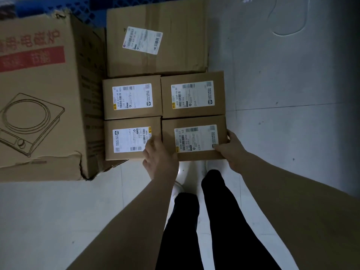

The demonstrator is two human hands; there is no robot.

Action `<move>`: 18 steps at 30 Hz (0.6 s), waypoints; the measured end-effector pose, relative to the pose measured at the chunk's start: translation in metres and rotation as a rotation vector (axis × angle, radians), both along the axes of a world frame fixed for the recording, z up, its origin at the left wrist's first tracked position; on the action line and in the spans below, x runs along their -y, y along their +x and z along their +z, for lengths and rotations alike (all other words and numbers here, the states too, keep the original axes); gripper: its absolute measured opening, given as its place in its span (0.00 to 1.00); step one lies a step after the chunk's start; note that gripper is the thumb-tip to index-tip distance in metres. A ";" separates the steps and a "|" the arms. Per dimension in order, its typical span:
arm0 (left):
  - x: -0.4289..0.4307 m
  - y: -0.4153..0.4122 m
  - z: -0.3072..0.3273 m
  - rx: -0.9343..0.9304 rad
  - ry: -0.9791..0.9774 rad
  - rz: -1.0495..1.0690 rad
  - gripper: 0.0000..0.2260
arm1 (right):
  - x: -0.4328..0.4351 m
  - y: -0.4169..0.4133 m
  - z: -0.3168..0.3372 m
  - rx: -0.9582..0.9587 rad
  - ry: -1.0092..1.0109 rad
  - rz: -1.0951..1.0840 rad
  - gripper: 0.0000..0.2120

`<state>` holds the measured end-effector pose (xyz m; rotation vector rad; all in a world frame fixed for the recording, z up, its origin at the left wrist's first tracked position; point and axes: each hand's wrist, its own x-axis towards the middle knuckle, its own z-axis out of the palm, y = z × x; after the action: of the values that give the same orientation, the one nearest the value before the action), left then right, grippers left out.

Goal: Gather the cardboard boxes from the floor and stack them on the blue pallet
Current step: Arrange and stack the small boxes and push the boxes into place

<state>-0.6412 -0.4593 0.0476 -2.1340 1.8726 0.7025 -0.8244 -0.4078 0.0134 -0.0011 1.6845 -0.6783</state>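
Both hands hold the near-right small box (194, 139) above the person's legs (224, 221): the left hand (159, 158) curls its fingers down the box's left edge, and the right hand (233, 151) clasps its right near corner, thumb on the label. Touching it are the near-left box (132, 139) and, just beyond, the far-right box (192, 94) and the far-left box (132, 97). Farther beyond lies a larger labelled box (155, 39), a big cooker carton (39, 94) stands well to the left, and the blue pallet (68, 10) shows farthest.

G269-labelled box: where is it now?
Head view, centre-right: the G269-labelled box sits right of the K117 box, beyond the near-right box, just before the larger taped box.
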 end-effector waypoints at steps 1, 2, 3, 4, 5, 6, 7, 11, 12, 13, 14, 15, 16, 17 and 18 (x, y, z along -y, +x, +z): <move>0.003 0.001 -0.001 0.002 0.022 0.016 0.32 | 0.000 -0.001 0.000 0.011 0.003 0.044 0.39; 0.006 0.001 -0.002 -0.003 0.025 0.039 0.32 | 0.001 -0.003 0.000 0.037 0.016 0.084 0.41; 0.008 0.000 -0.002 -0.006 0.016 0.059 0.32 | 0.004 -0.006 0.001 0.057 0.042 0.114 0.44; 0.010 -0.001 -0.001 -0.007 0.002 0.071 0.32 | 0.007 -0.009 0.001 0.046 0.069 0.132 0.50; 0.010 -0.001 -0.001 -0.009 -0.007 0.071 0.34 | 0.011 -0.013 0.002 -0.002 0.086 0.141 0.56; 0.009 0.000 -0.001 -0.019 0.005 0.065 0.38 | 0.018 -0.017 0.001 -0.066 0.072 0.147 0.60; 0.008 0.000 -0.001 -0.031 0.047 0.052 0.44 | 0.025 -0.020 0.002 -0.118 0.038 0.156 0.63; -0.002 0.002 -0.005 0.065 0.198 -0.070 0.55 | 0.048 -0.021 0.004 -0.030 -0.071 0.129 0.53; 0.000 0.002 -0.005 0.068 0.176 -0.053 0.54 | 0.051 -0.019 0.005 -0.008 -0.073 0.132 0.49; 0.002 0.003 -0.006 0.064 0.151 -0.033 0.53 | 0.052 -0.017 0.006 0.000 -0.065 0.133 0.47; 0.004 0.004 -0.006 0.064 0.134 -0.028 0.51 | 0.052 -0.017 0.006 0.005 -0.057 0.126 0.46; 0.006 0.006 -0.006 0.070 0.131 -0.038 0.50 | 0.051 -0.016 0.007 0.009 -0.049 0.118 0.46; 0.007 0.008 -0.004 0.076 0.137 -0.054 0.50 | 0.050 -0.017 0.007 0.005 -0.046 0.111 0.46; 0.007 0.011 -0.001 0.082 0.142 -0.065 0.50 | 0.049 -0.016 0.010 -0.010 -0.047 0.105 0.48; 0.007 0.013 0.003 0.080 0.143 -0.067 0.49 | 0.048 -0.015 0.014 -0.030 -0.050 0.087 0.50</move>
<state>-0.6278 -0.4663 0.0503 -1.9726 1.7867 0.7038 -0.8391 -0.4562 0.0270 -0.1195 1.6855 -0.6579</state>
